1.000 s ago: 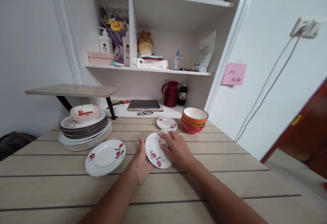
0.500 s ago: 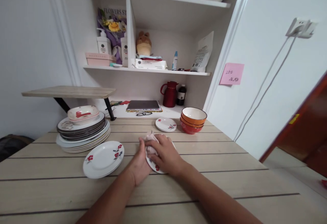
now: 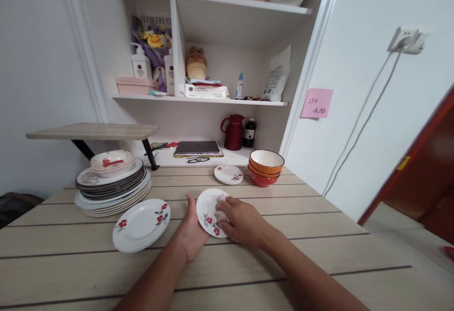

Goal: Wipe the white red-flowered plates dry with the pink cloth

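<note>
A small white plate with red flowers is in front of me, tilted slightly above the table. My left hand holds its left and lower edge, thumb up at the side and the other fingers hidden beneath. My right hand grips a crumpled pale cloth and presses it on the right part of the plate. Left of my hands lie larger flowered plates, one on another. Behind the held plate, small flowered plates sit beside a stack of orange and red bowls.
At the left, a tall stack of plates carries a white and red dish. A raised wooden shelf stands behind it. Further back are a closed laptop, glasses, a red jug and a dark bottle.
My right hand and the cloth have moved right across the plate, uncovering its left part and flowers. The camera view has shifted slightly.
</note>
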